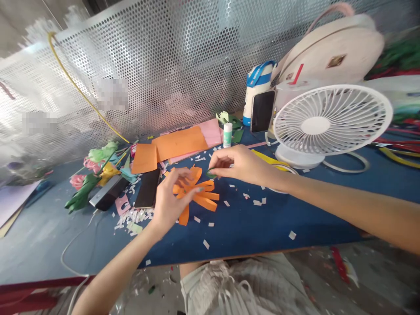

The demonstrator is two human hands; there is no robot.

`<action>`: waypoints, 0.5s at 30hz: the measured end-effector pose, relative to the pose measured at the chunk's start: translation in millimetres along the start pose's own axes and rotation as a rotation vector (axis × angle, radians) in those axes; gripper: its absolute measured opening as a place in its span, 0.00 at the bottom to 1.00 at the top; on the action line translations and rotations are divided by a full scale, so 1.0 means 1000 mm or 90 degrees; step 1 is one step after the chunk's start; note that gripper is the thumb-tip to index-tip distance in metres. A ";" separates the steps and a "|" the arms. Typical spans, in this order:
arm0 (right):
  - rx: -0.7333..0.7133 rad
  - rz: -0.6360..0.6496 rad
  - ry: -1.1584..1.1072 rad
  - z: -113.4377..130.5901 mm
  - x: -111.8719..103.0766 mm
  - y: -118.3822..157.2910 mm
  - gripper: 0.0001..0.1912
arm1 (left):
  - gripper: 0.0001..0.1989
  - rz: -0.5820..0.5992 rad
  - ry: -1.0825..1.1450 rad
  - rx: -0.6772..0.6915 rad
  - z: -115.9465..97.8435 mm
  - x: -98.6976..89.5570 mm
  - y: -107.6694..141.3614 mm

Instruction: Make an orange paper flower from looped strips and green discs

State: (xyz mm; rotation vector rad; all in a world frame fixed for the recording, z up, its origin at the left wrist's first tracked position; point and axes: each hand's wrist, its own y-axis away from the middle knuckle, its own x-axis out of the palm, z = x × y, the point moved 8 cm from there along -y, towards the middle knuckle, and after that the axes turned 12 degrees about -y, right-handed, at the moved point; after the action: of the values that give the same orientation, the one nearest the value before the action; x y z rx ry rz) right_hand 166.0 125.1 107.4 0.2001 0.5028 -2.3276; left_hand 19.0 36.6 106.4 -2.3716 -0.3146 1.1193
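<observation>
An orange paper flower (206, 200) with looped strips lies on the blue table (249, 236). My left hand (170, 203) is over its left part, thumb and fingers closed on it near the middle. Just right of and above the flower, my right hand (234, 164) pinches a small green piece (211, 173) between thumb and fingers. A glue stick (227, 135) stands upright behind my right hand. Orange paper sheets (180, 143) lie behind the flower, partly over pink paper (211, 132).
A white fan (316, 125), an upright phone (263, 111) and a bottle (256, 94) stand back right. A dark phone (147, 189), a power bank (109, 192) and paper flowers (83, 188) lie left. White paper scraps (131, 218) are scattered about. A perforated metal panel (157, 65) rises behind.
</observation>
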 end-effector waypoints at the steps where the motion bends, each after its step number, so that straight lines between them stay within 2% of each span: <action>1: -0.007 0.009 -0.012 0.004 0.005 0.000 0.09 | 0.14 0.029 0.063 -0.022 -0.002 0.009 -0.003; 3: -0.025 0.026 -0.027 0.013 0.014 0.003 0.09 | 0.14 0.068 0.190 -0.070 -0.003 0.023 -0.009; 5: -0.056 0.019 -0.001 0.022 0.019 0.008 0.08 | 0.11 0.076 0.279 -0.113 0.001 0.031 -0.015; 9: -0.106 -0.031 0.161 0.031 0.013 0.015 0.11 | 0.08 0.035 0.328 -0.144 0.011 0.028 -0.020; 11: -0.128 -0.093 0.227 0.024 -0.006 0.011 0.12 | 0.08 0.009 0.336 -0.148 0.014 0.024 -0.019; 14: -0.208 -0.329 0.285 0.001 -0.063 0.000 0.12 | 0.09 0.011 0.365 -0.165 0.015 0.024 -0.015; 15: -0.194 -0.397 0.288 -0.015 -0.083 -0.005 0.15 | 0.09 0.016 0.373 -0.173 0.016 0.025 -0.013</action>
State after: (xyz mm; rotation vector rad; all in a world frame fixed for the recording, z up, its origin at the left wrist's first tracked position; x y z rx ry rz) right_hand 222.3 187.0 118.8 0.4819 1.2878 -2.7580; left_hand 22.6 63.4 88.0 -2.8136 -0.2366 0.3641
